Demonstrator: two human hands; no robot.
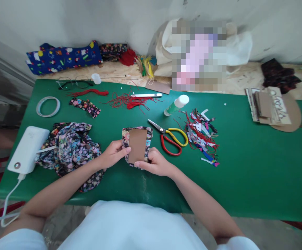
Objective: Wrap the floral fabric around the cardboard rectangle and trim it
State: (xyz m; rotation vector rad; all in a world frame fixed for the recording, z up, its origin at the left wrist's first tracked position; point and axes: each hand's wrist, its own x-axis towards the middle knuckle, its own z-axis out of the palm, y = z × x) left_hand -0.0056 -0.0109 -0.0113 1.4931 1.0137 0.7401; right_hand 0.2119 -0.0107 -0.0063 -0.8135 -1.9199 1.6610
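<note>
Both my hands hold one small piece of black floral fabric (125, 137) with a brown cardboard rectangle (140, 144) lying on it. My left hand (114, 154) grips its left edge, thumb on the cardboard. My right hand (158, 163) grips the lower right corner, thumb along the bottom edge; its other fingers are partly hidden beneath. Fabric borders show around the cardboard. Just right of the piece lie scissors (170, 135) with one yellow and one red handle. A glue stick (177, 105) with a white cap stands behind them. Crumpled floral cloth (72, 149) lies beside my left forearm.
A white power bank (28, 149) with a cable sits at the left. Tape roll (48, 107), red threads (132, 101), glasses (75, 83) and a fabric strip (85, 107) lie behind. Fabric scraps (203, 132) are right of the scissors; cardboard pieces (268, 107) lie far right.
</note>
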